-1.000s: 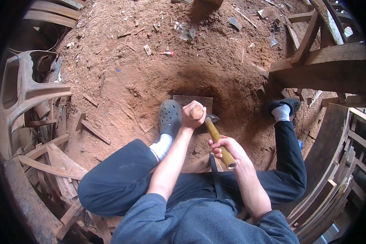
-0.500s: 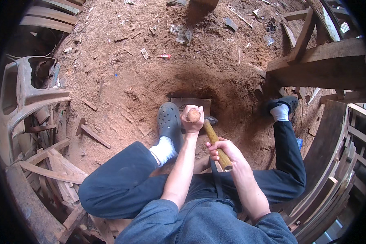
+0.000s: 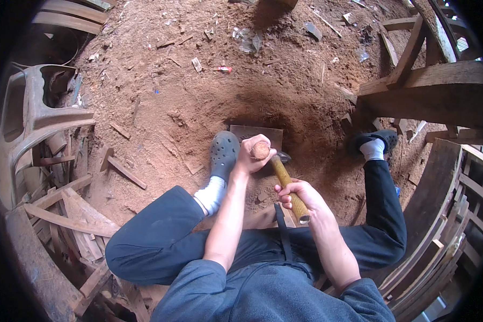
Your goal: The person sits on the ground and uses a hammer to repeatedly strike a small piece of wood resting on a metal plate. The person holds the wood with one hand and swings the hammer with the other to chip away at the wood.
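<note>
My left hand (image 3: 247, 159) is wrapped round an upright tool with a round wooden handle (image 3: 261, 151), seen end-on from above. Its lower end is hidden beneath my fist, so its kind does not show. My right hand (image 3: 300, 196) grips a hammer by its yellow ridged handle (image 3: 285, 180), which slants away from me. The hammer's dark metal head (image 3: 283, 156) lies low, just right of my left fist. Under and beyond the fist, a flat wooden board (image 3: 252, 132) with a dark carved pattern on it is partly covered by my hand.
My left clog (image 3: 224, 153) rests beside the board, my right clog (image 3: 387, 140) farther right. Sawdust and wood scraps (image 3: 145, 112) cover the ground. A plastic stool (image 3: 51, 123) and offcuts stand left. A heavy timber frame (image 3: 424, 88) and stacked curved planks (image 3: 434, 214) stand right.
The view has shifted slightly, moving the board and ground a little rightward. My left fist has turned a little round the handle. The hammer stays low, close to the fist.
</note>
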Motion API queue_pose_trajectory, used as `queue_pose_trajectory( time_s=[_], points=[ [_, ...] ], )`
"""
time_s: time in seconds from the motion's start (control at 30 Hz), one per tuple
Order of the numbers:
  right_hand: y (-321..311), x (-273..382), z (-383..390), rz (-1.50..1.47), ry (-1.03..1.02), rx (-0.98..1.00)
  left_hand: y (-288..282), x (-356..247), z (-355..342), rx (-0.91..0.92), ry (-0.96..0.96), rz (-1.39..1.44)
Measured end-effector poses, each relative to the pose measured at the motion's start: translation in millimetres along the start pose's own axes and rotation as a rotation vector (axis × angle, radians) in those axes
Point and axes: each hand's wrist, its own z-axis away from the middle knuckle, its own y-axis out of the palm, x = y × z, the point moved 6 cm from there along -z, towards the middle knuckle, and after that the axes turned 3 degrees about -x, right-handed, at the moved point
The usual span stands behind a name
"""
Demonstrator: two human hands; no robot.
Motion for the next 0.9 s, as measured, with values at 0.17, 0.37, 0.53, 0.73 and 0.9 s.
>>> queue_pose_trajectory(
  time_s=[0.17,0.37,0.53,0.73,0.9],
  points=[
    [-1,-2,-1,-0.038,-0.015,0.033,0,5,-16,0.821,-0.226,0.065],
    [-13,-6,1,-0.077,-0.003,0.035,1,-8,-20,0.858,-0.179,0.613],
    [-15,-6,5,-0.078,-0.029,0.054,19,9,-21,0.971,-0.417,0.406],
    [-16,-2,8,-0.066,-0.031,0.073,39,14,-29,1.33,-0.437,0.157],
    [-14,0,9,-0.106,0.0,0.09,43,19,-26,1.264,-0.54,0.253]
  ],
)
